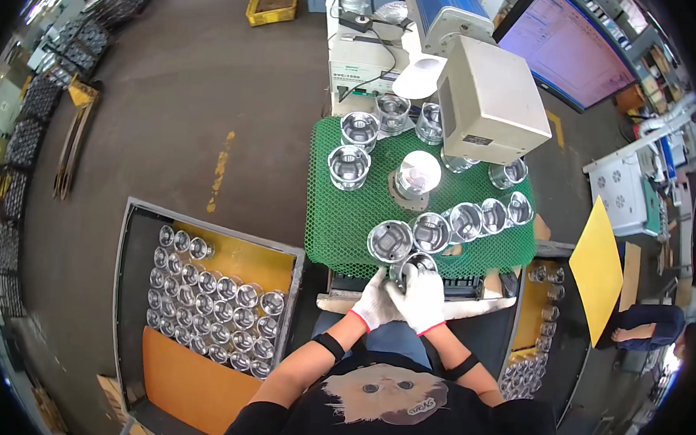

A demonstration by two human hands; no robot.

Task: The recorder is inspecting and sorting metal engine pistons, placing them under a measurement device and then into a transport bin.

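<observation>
Holding a shiny metal cup (420, 263) at the near edge of the green mat (335, 233) with the gloved right hand (424, 300), fingers bent over its near side. Close against the cup's lower left, the gloved left hand (373, 300) with fingers partly curled (gripping or merely steadying, cannot tell). Just beyond, a slanting row of five cups (466, 221). Farther in, on a round stand (407, 200), a single brightly lit cup (419, 174) near the boxy machine head (503, 99), with more cups around the mat's far side. Off to the left, a bin (124, 283) of cups set in rows; to the right, another bin (514, 327), also holding cups.

Judging by this layout, probably partway along: one cup in hand, one on the stand, plenty more around (done or waiting, cannot tell which). Yellow lining showing in both bins.

Reaching in from the lower edge, with forearms slanting inward, elbows spread, wrists close together, and hands low before the body, nearly meeting.
</observation>
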